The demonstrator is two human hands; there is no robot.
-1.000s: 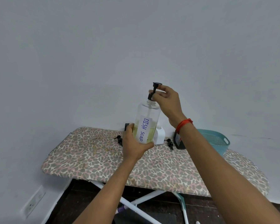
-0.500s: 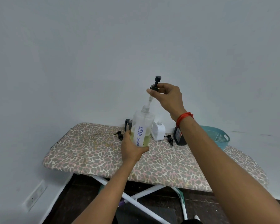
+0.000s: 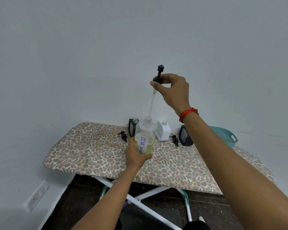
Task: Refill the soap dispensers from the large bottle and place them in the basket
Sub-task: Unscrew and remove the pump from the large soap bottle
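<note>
Judging from how things lie, I put the task at an early stage. The large bottle (image 3: 145, 138), clear with a "DISH SOAP" label and yellow-green liquid in its lower part, sits at the centre of the frame. Its pump head (image 3: 158, 77) is lifted above it. The dip tube (image 3: 151, 103) hangs down, its lower end right at the bottle's bare neck; I cannot tell whether it has cleared the mouth.

Behind the bottle, three small dispensers stand on the ironing board (image 3: 93, 155): a dark dispenser (image 3: 132, 128) with an uncapped neck, a white dispenser (image 3: 164, 132), and a second dark dispenser (image 3: 185, 136) right of centre. Two loose pumps (image 3: 123, 136) lie on the cover beside them. All three stand outside the teal basket (image 3: 226, 135) at the right edge of the frame. So pouring, recapping and loading the basket all look left to do.

My left hand (image 3: 135, 156) wraps around the bottle's lower body, fingers curled behind the label, holding it upright just above the cover. My right hand (image 3: 175, 90) is raised high in the middle of the frame. Its thumb and fingertips pinch the pump's collar, with the wrist bent downward and a red thread band (image 3: 188, 113) on it.
</note>
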